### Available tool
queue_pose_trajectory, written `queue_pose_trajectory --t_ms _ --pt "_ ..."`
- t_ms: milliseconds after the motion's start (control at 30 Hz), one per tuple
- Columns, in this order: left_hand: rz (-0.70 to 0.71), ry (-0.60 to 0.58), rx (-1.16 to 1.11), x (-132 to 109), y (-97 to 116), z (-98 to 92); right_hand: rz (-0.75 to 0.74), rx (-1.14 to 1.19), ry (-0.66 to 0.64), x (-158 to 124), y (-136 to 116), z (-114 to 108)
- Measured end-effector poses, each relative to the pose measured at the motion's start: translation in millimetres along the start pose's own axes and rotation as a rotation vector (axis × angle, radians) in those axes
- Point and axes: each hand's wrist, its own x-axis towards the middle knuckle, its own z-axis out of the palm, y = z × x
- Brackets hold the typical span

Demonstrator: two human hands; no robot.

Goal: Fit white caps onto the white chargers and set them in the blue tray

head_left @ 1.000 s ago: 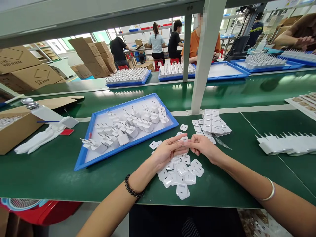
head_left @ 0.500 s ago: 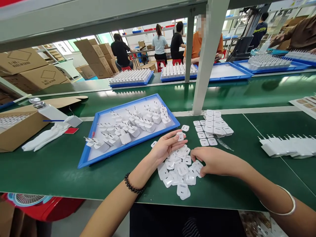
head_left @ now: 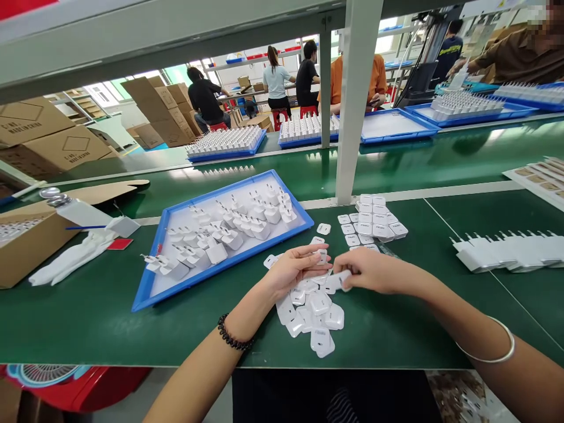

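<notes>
My left hand [head_left: 293,270] is palm up over a loose pile of small white plastic covers [head_left: 312,314], with one white cover [head_left: 323,256] held between thumb and fingers. Just to its right, my right hand [head_left: 374,270] pinches another white cover [head_left: 341,279], tilted, close to the left fingertips. The pieces are rounded squares, some with a small dark slot and printing. Behind the right hand stand neat stacks of the same covers [head_left: 374,218]. A single cover [head_left: 324,228] lies apart, near the blue-rimmed tray.
White plug adapters fill much of a blue-rimmed tray [head_left: 147,288] at left. A row of white adapters [head_left: 506,252] lies at right. A white post [head_left: 352,106] rises behind the stacks. Further left are a glove [head_left: 73,258], bottle [head_left: 81,205] and carton [head_left: 39,258]. Several people sit beyond.
My right hand has lifted a cover from the pile's right side and brought it up and left towards my left hand. The left hand still holds its cover. The view has shifted slightly.
</notes>
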Motion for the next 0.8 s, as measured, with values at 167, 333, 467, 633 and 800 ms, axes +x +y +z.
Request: queue_pose_trajectory --t_ms 167,333,467,633,800 --pt "-0.049 -0.207 0.094 -4 -2 1.7 -0.146 0.025 0.151 -1 3 -6" --pt "-0.07 -0.255 0.106 -7 0 1.9 -0.113 -0.042 0.193 -3 -2 -1" --pt "-0.115 -0.289 0.166 -8 2 0.1 -0.073 0.036 0.246 -3 -6 1" --pt "-0.141 -0.306 0.179 -10 6 -0.4 -0.086 0.136 0.277 -3 -3 -6" --pt "0.026 -0.159 -0.014 -11 10 3.0 0.028 0.577 0.456 -2 6 -18"
